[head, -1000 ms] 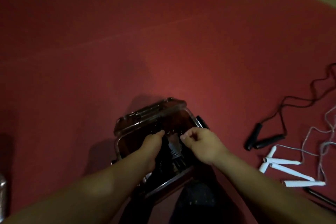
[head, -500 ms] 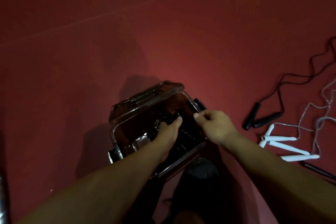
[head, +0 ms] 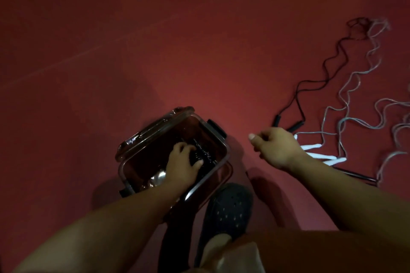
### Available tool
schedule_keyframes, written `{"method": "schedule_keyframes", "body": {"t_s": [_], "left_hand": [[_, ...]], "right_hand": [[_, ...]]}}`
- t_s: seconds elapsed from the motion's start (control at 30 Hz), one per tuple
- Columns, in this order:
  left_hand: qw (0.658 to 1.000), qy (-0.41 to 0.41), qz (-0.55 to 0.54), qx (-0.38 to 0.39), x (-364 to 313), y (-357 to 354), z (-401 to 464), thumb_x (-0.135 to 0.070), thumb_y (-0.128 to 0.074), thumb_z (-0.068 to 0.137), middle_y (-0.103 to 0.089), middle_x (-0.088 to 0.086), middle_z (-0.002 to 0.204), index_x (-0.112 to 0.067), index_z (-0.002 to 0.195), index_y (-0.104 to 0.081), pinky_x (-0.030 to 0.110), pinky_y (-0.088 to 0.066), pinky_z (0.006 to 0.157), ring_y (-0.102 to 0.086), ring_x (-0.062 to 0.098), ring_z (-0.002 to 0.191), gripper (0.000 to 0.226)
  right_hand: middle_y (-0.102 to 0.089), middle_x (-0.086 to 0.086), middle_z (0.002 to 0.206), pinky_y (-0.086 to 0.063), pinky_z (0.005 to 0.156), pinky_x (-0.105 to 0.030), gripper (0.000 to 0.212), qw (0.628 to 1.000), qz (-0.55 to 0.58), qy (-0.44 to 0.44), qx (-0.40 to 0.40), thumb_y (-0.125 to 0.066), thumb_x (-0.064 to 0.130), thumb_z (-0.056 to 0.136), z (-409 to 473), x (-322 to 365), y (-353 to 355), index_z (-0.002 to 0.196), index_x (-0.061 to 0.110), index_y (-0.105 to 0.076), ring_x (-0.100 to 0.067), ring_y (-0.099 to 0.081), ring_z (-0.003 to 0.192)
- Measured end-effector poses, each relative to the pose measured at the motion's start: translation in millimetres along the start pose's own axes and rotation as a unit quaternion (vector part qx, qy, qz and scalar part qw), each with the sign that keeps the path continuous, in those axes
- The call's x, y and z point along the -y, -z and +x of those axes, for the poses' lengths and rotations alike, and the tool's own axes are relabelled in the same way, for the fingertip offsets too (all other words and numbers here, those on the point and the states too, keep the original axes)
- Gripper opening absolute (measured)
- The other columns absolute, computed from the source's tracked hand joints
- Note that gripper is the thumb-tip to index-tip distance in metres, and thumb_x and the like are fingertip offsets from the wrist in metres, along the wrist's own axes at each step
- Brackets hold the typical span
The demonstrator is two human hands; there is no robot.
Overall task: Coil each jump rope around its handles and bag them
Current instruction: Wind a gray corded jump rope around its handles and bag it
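Rope (head: 200, 154) seems light, floppy; grab handles. Left hand (head: 182, 165) grips it inside box (head: 218, 137); right hand (head: 277, 147) loosely curled, empty.

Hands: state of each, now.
Left hand: gripping the black coiled rope inside the clear box.
Right hand: loosely curled, holding nothing.

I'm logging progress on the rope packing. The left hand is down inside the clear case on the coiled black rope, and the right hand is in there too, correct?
Not quite. In the head view the left hand is inside the clear case, gripping the coiled black rope, but the right hand is outside the case, over the red floor beside it, holding nothing.
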State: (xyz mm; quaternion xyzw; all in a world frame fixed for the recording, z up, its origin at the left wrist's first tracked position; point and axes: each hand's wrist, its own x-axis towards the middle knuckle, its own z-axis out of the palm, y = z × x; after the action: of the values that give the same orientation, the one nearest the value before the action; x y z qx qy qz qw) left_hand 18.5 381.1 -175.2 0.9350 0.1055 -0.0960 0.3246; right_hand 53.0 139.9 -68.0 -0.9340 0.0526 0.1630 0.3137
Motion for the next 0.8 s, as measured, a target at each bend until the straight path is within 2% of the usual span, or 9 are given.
{"method": "schedule_keyframes", "body": {"t_s": [0.07,0.13,0.2,0.3,0.4,0.47,0.53,0.67,0.8], "left_hand": [[0.998,-0.001,-0.011,0.060,-5.5,-1.1,0.0,-0.030,-0.069,0.089,-0.040,0.002,0.149,-0.016,0.130,-0.060,0.034,-0.037,0.105,-0.042,0.025,0.135,0.044],[0.996,-0.012,-0.042,0.072,-10.2,3.9,5.9,-0.033,-0.069,0.088,-0.054,0.001,0.135,-0.016,0.123,-0.065,0.029,-0.041,0.098,-0.053,0.023,0.126,0.039],[0.998,-0.026,-0.059,0.027,-19.4,12.7,6.7,-0.040,-0.070,0.086,-0.058,-0.001,0.119,-0.019,0.114,-0.069,0.028,-0.045,0.092,-0.058,0.018,0.112,0.035],[0.991,-0.042,-0.120,-0.041,-46.0,23.1,6.6,-0.043,-0.070,0.085,-0.056,-0.007,0.110,-0.022,0.107,-0.070,0.026,-0.046,0.087,-0.057,0.009,0.100,0.030],[0.978,-0.057,-0.198,-0.030,-80.1,33.6,4.3,-0.039,-0.068,0.089,-0.065,-0.013,0.091,-0.018,0.098,-0.072,0.015,-0.046,0.074,-0.062,0.002,0.087,0.022],[0.974,-0.055,-0.217,-0.020,-97.2,38.1,7.0,-0.041,-0.065,0.090,-0.067,-0.012,0.084,-0.018,0.095,-0.071,0.021,-0.049,0.073,-0.064,0.005,0.081,0.024],[0.976,-0.072,-0.203,0.005,-116.2,43.0,12.3,-0.045,-0.064,0.091,-0.066,-0.010,0.076,-0.022,0.089,-0.069,0.028,-0.050,0.072,-0.062,0.009,0.074,0.024],[0.975,-0.169,-0.129,0.068,-196.9,55.2,26.3,-0.049,-0.061,0.091,-0.052,-0.011,0.057,-0.020,0.074,-0.065,0.025,-0.039,0.058,-0.048,0.007,0.058,0.033],[0.954,-0.239,-0.114,0.136,-300.1,50.3,21.6,-0.054,-0.058,0.091,-0.060,-0.005,0.067,-0.017,0.076,-0.066,0.026,-0.039,0.064,-0.050,0.012,0.062,0.041]], "right_hand": [[-0.071,-0.009,0.077,-0.054,0.078,-0.039,0.044,0.999,0.025,0.009,-0.020,-0.054,0.047,0.093,-5.1,5.2,4.6,0.075,0.010,-0.067,-0.028,-0.067,0.077],[-0.071,-0.006,0.076,-0.055,0.077,-0.037,0.042,0.998,0.058,0.021,-0.020,-0.055,0.049,0.093,-4.7,14.2,3.5,0.075,0.013,-0.067,-0.025,-0.067,0.076],[-0.070,-0.003,0.077,-0.054,0.073,-0.033,0.038,0.996,0.090,0.029,-0.003,-0.057,0.050,0.092,-4.8,25.1,-0.7,0.074,0.017,-0.065,-0.023,-0.068,0.077],[-0.070,-0.001,0.077,-0.053,0.072,-0.032,0.035,0.992,0.119,0.042,0.005,-0.059,0.050,0.090,-3.6,38.4,-5.7,0.074,0.020,-0.065,-0.021,-0.068,0.078],[-0.072,-0.004,0.080,-0.054,0.073,-0.035,0.036,0.989,0.138,0.047,-0.004,-0.060,0.050,0.090,-1.4,45.3,-4.6,0.076,0.017,-0.067,-0.023,-0.069,0.078],[-0.073,-0.006,0.078,-0.055,0.071,-0.037,0.038,0.987,0.157,0.041,-0.011,-0.061,0.050,0.089,-0.2,44.6,1.3,0.076,0.015,-0.068,-0.026,-0.069,0.076],[-0.073,-0.009,0.075,-0.055,0.067,-0.038,0.039,0.985,0.168,0.033,-0.029,-0.062,0.049,0.089,-1.3,37.8,13.1,0.075,0.013,-0.067,-0.029,-0.068,0.071],[-0.071,-0.013,0.072,-0.055,0.067,-0.039,0.038,0.983,0.163,0.007,-0.078,-0.064,0.044,0.089,-11.1,-1.5,66.6,0.070,0.012,-0.065,-0.026,-0.067,0.062],[-0.071,-0.013,0.073,-0.051,0.066,-0.037,0.041,0.976,0.140,-0.049,-0.158,-0.064,0.048,0.087,-29.8,-60.2,134.4,0.071,0.010,-0.067,-0.027,-0.067,0.069]]}}
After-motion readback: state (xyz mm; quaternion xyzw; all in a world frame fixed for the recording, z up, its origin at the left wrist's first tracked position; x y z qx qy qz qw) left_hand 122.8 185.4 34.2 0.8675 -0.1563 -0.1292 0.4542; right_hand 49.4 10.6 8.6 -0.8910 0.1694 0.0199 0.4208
